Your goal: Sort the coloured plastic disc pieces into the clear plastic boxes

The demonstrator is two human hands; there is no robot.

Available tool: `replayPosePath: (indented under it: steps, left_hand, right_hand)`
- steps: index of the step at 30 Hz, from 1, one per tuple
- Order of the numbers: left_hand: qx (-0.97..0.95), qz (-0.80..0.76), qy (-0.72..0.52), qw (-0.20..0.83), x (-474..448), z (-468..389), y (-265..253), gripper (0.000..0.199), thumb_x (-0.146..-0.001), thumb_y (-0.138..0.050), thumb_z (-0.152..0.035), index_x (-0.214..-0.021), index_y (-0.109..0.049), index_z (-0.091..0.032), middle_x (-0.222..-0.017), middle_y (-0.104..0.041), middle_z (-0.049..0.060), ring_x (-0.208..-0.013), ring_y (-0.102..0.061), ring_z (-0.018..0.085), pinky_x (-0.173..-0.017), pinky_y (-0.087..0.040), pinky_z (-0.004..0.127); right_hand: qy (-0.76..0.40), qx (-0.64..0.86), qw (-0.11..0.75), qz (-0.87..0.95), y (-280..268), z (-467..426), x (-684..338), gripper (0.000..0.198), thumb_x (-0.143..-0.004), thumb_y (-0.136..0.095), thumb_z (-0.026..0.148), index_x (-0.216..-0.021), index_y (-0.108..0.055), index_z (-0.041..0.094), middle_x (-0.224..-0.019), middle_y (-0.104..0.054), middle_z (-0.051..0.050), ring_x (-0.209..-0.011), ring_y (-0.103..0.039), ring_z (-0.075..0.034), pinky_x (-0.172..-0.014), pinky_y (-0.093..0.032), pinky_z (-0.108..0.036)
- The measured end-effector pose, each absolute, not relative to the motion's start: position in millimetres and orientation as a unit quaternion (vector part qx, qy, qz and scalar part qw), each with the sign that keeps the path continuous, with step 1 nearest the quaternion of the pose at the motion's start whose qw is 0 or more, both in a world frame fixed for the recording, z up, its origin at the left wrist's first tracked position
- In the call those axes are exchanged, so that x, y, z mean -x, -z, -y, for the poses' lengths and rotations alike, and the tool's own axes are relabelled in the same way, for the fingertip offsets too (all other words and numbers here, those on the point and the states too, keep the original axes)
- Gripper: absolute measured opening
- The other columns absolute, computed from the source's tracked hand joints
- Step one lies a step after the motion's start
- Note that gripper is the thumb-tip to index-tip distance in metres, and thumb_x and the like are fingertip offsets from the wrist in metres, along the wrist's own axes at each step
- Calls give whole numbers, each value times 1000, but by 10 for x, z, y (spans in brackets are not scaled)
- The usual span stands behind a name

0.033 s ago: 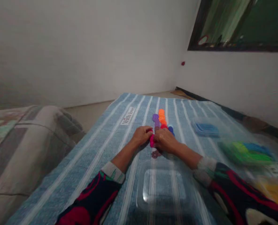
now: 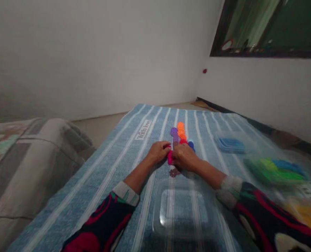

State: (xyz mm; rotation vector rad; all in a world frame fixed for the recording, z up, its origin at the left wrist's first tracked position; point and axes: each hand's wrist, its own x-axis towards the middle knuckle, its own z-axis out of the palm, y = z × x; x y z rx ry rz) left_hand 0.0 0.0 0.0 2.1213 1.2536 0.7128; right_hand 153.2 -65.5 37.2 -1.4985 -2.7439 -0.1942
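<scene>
My left hand (image 2: 158, 152) and my right hand (image 2: 185, 157) meet over the cloth, both pinching pink disc pieces (image 2: 170, 158) with scalloped edges. The right fingers hide part of them. Just beyond lie purple discs (image 2: 174, 131) and a row of orange discs (image 2: 181, 129), with a red disc (image 2: 183, 141) at its near end. A blue disc (image 2: 191, 145) shows past my right hand. Brown discs (image 2: 174, 172) lie on the near side, partly under the right hand. Whether the pieces are joined I cannot tell.
A clear plastic box (image 2: 183, 210) stands in front of me on the striped cloth (image 2: 113, 161). To the right are blurred clear containers with blue pieces (image 2: 231, 144), green pieces (image 2: 281, 169) and yellow pieces (image 2: 308, 213). A covered cushion-like shape (image 2: 45, 168) is at left.
</scene>
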Motion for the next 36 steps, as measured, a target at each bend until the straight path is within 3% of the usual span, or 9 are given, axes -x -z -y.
replayPosePath:
  steps: [7,11,15,20,25,36]
  left_hand:
    - [-832,-388,-235,319,123,50,-99,34,-69,-57,-24,-99,-71,-15,-98,-69,6,-94,-63,21,-88,-47,32]
    - [-841,-353,-199,360,174,97,-177,53,-61,-69,-28,-112,-65,-14,-108,-65,9,-97,-61,22,-87,-48,33]
    - [-852,-374,-194,311,125,166,-181,71,-53,-76,-32,-119,-59,-15,-110,-63,8,-96,-59,23,-87,-47,33]
    - [-884,-382,-191,190,19,220,-133,43,-58,-71,-31,-98,-66,-14,-95,-65,5,-93,-57,22,-85,-45,32]
    - [-892,-382,-196,141,-11,236,-75,22,-61,-64,-27,-80,-67,-17,-85,-64,4,-86,-57,20,-79,-44,29]
    - [-866,-379,-266,187,51,211,34,29,-56,-65,-20,-85,-67,-19,-91,-64,4,-87,-58,19,-80,-47,29]
  right_hand:
    - [50,470,26,881,-362,641,-1558,15,-85,-58,21,-83,-70,12,-87,-68,-11,-83,-58,-24,-73,-39,-35]
    - [45,472,23,880,-349,626,-1576,18,-86,-54,20,-82,-70,12,-85,-68,-11,-82,-59,-23,-71,-39,-34]
    - [31,468,30,883,-349,622,-1587,16,-83,-58,21,-79,-69,11,-83,-68,-11,-82,-58,-23,-70,-38,-32]
    - [28,468,41,882,-323,617,-1602,15,-81,-57,17,-74,-69,12,-82,-68,-11,-79,-58,-21,-70,-39,-30]
    - [20,463,54,885,-275,586,-1608,13,-79,-58,16,-70,-67,13,-78,-68,-10,-73,-57,-19,-68,-39,-29]
    - [32,463,37,885,-317,612,-1570,17,-82,-55,17,-80,-71,12,-82,-69,-10,-75,-58,-19,-66,-37,-28]
